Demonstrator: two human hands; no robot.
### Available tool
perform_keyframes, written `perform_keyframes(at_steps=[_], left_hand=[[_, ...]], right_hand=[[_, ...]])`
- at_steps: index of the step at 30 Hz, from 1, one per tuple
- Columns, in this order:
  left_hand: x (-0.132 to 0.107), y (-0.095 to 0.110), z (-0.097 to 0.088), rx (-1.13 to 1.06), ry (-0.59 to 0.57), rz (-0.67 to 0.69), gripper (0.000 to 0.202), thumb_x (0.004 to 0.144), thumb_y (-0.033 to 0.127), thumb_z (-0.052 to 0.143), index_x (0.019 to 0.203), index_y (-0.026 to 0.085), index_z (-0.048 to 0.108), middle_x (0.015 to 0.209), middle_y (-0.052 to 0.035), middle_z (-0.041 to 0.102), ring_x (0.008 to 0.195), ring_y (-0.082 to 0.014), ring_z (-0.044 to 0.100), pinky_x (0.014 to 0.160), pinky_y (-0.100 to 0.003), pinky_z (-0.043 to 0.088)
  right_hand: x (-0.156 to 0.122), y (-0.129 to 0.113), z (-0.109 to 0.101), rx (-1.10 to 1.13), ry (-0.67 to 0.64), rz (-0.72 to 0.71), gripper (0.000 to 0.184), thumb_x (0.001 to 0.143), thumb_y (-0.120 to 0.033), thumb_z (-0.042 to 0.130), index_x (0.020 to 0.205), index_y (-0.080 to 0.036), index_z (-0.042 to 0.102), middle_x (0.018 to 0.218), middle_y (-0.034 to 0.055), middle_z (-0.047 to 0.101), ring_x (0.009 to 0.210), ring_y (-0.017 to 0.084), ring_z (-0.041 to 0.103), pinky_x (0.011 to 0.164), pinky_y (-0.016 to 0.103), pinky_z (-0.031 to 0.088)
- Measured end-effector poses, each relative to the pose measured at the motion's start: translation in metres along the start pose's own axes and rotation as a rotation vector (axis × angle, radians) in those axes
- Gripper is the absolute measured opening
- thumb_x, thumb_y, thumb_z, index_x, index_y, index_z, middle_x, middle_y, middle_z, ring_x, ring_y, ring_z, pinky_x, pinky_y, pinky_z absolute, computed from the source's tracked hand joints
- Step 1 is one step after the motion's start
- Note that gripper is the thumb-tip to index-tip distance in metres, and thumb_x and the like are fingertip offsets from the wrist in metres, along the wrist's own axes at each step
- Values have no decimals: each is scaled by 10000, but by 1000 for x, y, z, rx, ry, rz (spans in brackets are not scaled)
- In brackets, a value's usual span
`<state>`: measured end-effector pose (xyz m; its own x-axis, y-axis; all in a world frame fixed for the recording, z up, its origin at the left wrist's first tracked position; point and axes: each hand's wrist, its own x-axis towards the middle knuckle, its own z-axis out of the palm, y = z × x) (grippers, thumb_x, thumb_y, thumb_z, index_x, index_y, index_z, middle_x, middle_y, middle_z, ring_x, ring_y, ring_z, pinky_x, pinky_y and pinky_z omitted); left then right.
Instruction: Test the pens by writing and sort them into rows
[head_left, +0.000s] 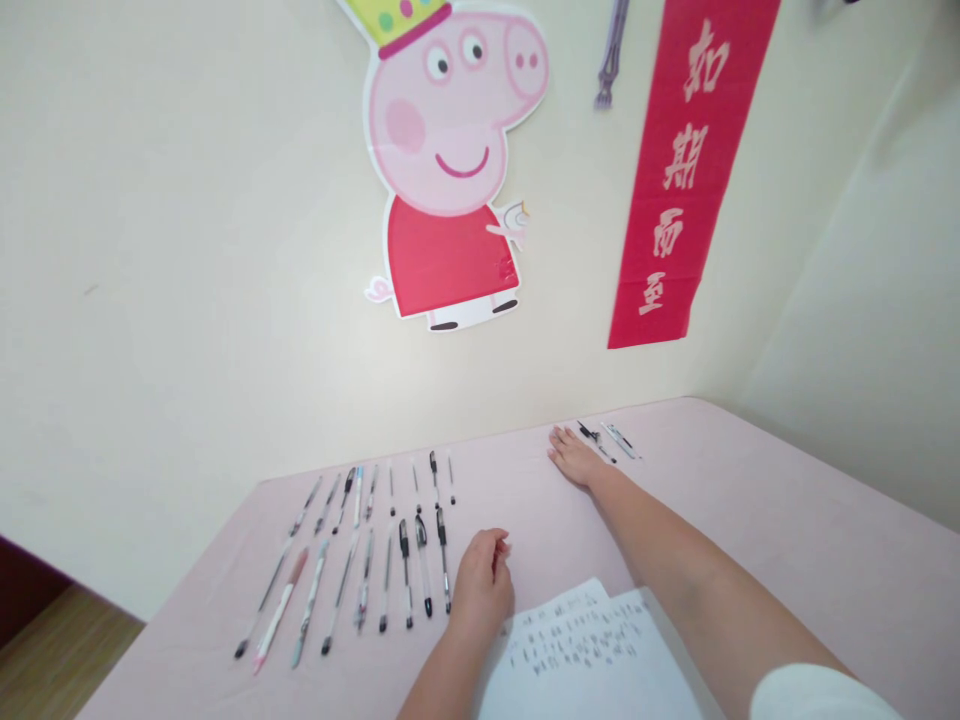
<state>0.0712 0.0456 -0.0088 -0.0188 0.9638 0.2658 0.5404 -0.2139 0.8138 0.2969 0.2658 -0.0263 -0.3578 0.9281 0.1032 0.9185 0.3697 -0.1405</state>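
Note:
Several pens (360,560) lie in rows on the left part of a pink table (787,520). My left hand (481,585) rests on the table just right of the pens, its fingers curled loosely, with nothing visible in it. My right hand (574,455) is stretched far forward and lies flat with its fingers out, next to two pens (609,440) near the table's back edge. A white sheet of handwritten paper (585,650) lies between my forearms.
A cream wall rises behind the table, bearing a cartoon pig cut-out (450,170) and a red banner (686,170) with gold characters. Wooden floor (60,650) shows past the table's left edge.

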Motion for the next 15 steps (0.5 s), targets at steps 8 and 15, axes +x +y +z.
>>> perform_keyframes(at_steps=[8, 15], left_hand=[[0, 0, 0, 47, -41, 35, 275, 745, 37, 416, 929, 177, 564, 854, -54, 597, 825, -173, 562, 792, -330, 433], [1, 2, -2, 11, -31, 22, 284, 726, 32, 429, 904, 194, 581, 836, -45, 601, 814, -177, 564, 787, -331, 431]], right_hand=[[8, 6, -1, -24, -19, 76, 622, 912, -470, 212, 1372, -82, 366, 1490, 126, 215, 1381, 247, 120, 1124, 364, 86], [4, 3, -6, -3, -6, 100, 559, 917, -451, 251, 1370, -155, 391, 1492, 96, 224, 1371, 262, 164, 1113, 393, 107]])
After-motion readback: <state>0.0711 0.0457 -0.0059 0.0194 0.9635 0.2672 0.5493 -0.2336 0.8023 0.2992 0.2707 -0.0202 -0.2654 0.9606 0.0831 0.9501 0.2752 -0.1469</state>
